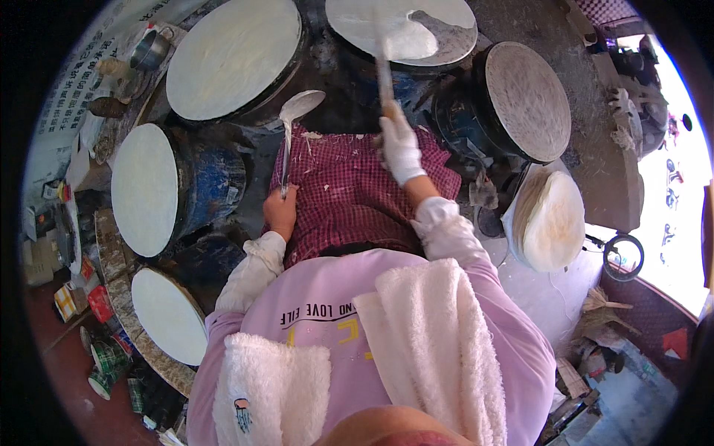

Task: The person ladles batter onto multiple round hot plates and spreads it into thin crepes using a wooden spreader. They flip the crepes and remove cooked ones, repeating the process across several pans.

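My left hand [280, 212] is bare and closed around the handle of a metal ladle [303, 106], whose bowl is coated with pale batter. My right hand [399, 144], in a white glove, grips a long flat spreader [384, 78], blurred at its far end. That tool reaches over the round griddle [457, 47] at the top, where pale batter [410, 42] covers part of the dark surface. Batter also coats the griddle at upper left [234, 58], the one at left [146, 189] and the one at lower left [167, 316]. The griddle at right [529, 101] shows a bare, greyish surface.
A stack of thin round flatbreads [552, 220] lies at the right, below the bare griddle. A metal pot [150, 50] stands at upper left. Blue drums [215, 181] support griddles. Straw brushes [602, 306] lie at lower right. A checked cloth [357, 189] covers my lap.
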Motion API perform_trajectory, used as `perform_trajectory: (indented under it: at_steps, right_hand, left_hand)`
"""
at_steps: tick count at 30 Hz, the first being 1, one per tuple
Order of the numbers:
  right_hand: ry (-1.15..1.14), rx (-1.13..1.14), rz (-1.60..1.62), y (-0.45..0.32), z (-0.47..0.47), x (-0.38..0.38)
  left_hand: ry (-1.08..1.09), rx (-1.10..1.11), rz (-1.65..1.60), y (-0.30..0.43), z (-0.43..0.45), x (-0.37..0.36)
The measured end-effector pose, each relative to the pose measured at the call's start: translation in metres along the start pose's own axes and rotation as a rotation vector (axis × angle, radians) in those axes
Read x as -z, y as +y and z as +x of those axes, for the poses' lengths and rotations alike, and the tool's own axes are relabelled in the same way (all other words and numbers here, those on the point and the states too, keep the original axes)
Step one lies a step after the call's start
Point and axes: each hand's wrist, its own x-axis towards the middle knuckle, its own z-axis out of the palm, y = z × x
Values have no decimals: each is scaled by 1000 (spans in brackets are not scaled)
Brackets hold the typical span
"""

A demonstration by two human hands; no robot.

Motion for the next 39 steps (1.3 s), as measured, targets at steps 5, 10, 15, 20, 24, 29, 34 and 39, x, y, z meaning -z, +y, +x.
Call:
perform_trajectory:
  at_steps: [5,10,15,20,24,29,34,39]
  right_hand:
    - [-16,-124,-94,-50,-3,98]
    - [-260,-109,-149,-39,-12,78]
    - [-8,-36,-147,-11,-5,128]
    - [-159,-58,-221,-53,21,162]
    - [-244,66,-134,10,25,156]
    - [-28,16,-334,-21,59,177]
    - [423,596,-1041,-19,116,158]
    - [446,293,-834,-13,58,120]
  left_hand:
    - [12,-46,45,5,1,-5]
    - [-34,-6,90,13,6,-10]
    - [-32,12,126,22,2,-7]
    - [-53,62,106,16,1,-8]
    - [-63,-12,211,21,6,-11]
    - [-73,12,212,23,-1,-4]
    - [-111,74,171,25,7,-1]
    - [-341,119,-215,99,2,28]
